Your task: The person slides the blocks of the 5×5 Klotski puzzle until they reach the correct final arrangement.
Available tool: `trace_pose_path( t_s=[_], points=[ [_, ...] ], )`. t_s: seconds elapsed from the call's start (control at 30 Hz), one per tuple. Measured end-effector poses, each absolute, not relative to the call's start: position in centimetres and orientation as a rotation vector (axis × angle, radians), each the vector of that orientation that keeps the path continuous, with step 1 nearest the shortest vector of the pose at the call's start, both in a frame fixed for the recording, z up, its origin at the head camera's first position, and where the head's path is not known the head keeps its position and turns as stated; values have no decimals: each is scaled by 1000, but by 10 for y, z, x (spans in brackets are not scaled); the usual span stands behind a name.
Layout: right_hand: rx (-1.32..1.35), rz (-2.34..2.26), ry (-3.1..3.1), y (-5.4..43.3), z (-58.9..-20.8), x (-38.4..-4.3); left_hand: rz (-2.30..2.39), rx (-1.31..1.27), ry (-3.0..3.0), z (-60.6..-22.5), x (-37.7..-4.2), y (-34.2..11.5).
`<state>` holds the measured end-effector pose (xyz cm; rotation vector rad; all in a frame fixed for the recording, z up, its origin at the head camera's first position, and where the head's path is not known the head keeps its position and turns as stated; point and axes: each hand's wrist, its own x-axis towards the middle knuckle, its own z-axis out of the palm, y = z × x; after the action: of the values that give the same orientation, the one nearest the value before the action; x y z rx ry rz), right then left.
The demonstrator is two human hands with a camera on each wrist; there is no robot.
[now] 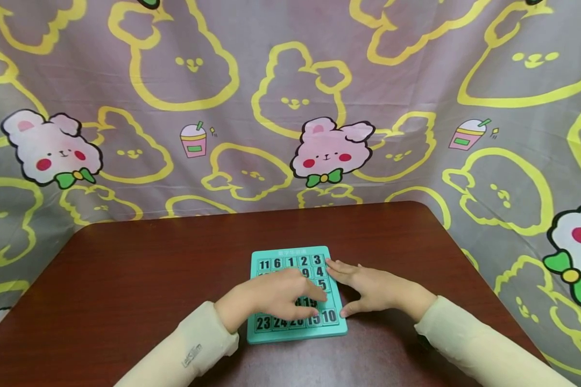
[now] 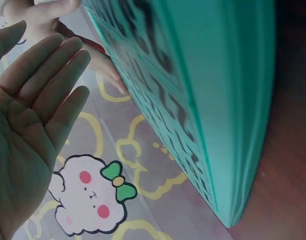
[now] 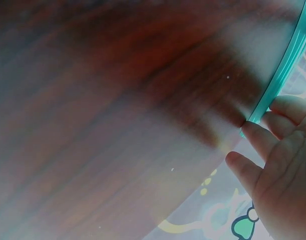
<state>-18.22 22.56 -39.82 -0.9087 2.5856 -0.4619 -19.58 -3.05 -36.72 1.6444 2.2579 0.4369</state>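
A turquoise number slide puzzle (image 1: 290, 336) lies flat on the table. Its top row reads 11, 6, 1, 2, 3, and its bottom row ends in 15 and 10. Over the middle rows stretches my left hand (image 1: 276, 293), hiding several tiles; its index fingertip is at the right-hand column, just below the 5 tile (image 1: 322, 285). In the left wrist view, that hand's fingers (image 2: 57, 95) look fairly straight beside the puzzle's thick side (image 2: 228, 100). My right hand (image 1: 375, 287) rests along the puzzle's right edge, fingers spread, fingertips right at the rim (image 3: 280, 75).
The dark reddish-brown wooden table (image 1: 164, 274) extends around the puzzle on all sides. Behind and beside it hangs a grey-pink curtain (image 1: 252, 123) printed with yellow outlines, white bunny faces and drink cups.
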Motion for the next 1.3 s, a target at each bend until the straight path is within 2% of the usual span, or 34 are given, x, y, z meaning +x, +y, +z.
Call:
trace_pose_path(
  t_s=[0.67, 1.3],
  points=[
    [-929, -457, 2592, 226, -402, -183, 387, 1845, 2161, -375, -171, -21],
    [-918, -459, 2591, 226, -401, -183, 416, 1680, 2187, -376, -187, -23]
  ],
)
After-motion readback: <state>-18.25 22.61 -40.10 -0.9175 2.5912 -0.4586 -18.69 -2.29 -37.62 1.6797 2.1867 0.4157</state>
